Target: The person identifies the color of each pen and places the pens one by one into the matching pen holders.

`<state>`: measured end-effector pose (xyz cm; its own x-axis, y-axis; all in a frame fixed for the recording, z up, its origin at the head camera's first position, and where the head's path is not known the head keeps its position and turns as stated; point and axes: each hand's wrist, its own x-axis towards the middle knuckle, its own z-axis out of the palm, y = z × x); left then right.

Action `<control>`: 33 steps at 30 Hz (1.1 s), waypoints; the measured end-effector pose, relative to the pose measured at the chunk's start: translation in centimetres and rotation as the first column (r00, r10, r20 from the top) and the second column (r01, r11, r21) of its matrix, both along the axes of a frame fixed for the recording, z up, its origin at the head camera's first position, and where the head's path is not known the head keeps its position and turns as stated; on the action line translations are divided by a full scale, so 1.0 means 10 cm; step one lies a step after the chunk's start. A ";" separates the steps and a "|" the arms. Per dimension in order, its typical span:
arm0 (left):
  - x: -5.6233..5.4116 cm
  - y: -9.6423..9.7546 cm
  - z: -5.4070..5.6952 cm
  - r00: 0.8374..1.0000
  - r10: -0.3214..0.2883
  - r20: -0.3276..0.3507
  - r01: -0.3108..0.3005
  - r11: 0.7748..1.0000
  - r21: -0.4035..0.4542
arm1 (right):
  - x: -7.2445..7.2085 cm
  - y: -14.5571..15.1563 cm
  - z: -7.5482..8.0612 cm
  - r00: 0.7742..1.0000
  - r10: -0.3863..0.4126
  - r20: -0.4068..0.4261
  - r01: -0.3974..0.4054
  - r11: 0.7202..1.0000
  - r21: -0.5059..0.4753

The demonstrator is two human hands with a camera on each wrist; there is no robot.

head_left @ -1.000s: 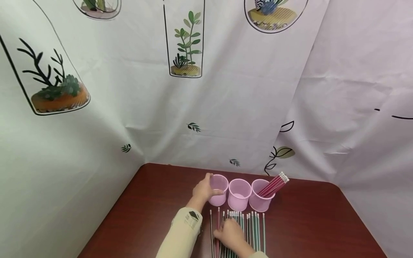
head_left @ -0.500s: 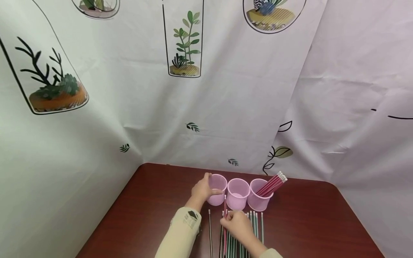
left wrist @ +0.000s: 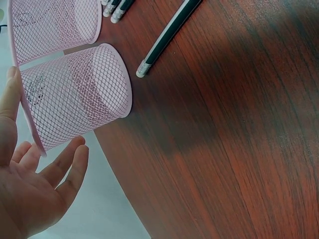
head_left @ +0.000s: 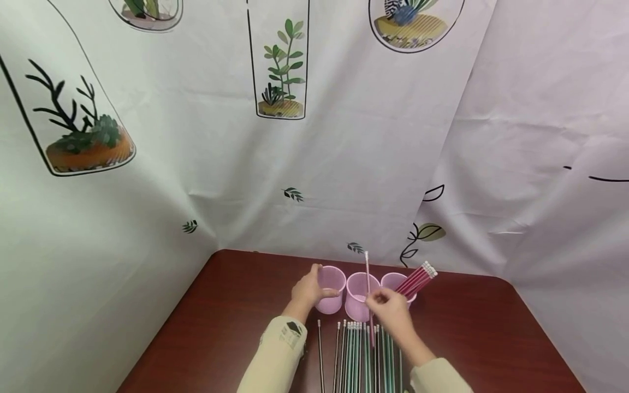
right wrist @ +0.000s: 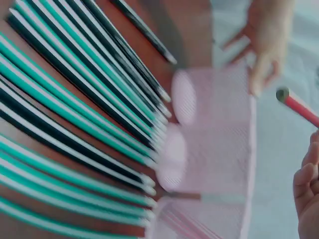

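Observation:
Three pink mesh pencil cups stand in a row. My left hand (head_left: 308,289) holds the left cup (head_left: 331,277), thumb and fingers spread around its rim. My right hand (head_left: 389,310) pinches a red pencil (head_left: 367,273), raised nearly upright with its white eraser end up, in front of the middle cup (head_left: 356,310). In the right wrist view the lower tip of this red pencil (right wrist: 299,108) shows. Several red pencils (head_left: 415,281) lean in the right cup (head_left: 391,279), which my right hand partly covers.
Green and black striped pencils (head_left: 351,355) lie side by side before the cups, eraser ends toward them. A lone black pencil (head_left: 321,355) lies left of the row. The dark red wooden table (head_left: 236,305) meets a white printed cloth (head_left: 236,164) behind.
My right hand has lifted the red pencil out of the row, carrying it up and right toward the right cup. My left hand stays at the left cup.

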<state>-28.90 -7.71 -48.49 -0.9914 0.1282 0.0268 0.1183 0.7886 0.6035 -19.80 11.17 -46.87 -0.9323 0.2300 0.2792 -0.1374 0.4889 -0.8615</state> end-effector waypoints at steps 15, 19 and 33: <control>-0.01 0.00 0.00 1.000 -0.001 0.002 0.001 1.000 -0.004 | -0.20 0.92 0.06 0.911 -0.395 -0.119 0.402 0.914 0.043; 0.00 0.00 0.00 1.000 -0.002 0.009 0.002 1.000 0.009 | -0.15 0.96 -0.09 0.911 -0.412 -0.028 0.412 0.907 0.083; 0.00 -0.01 -0.01 1.000 -0.001 0.013 0.001 1.000 0.019 | -0.11 0.92 -0.29 0.920 -0.362 0.151 0.296 0.894 0.337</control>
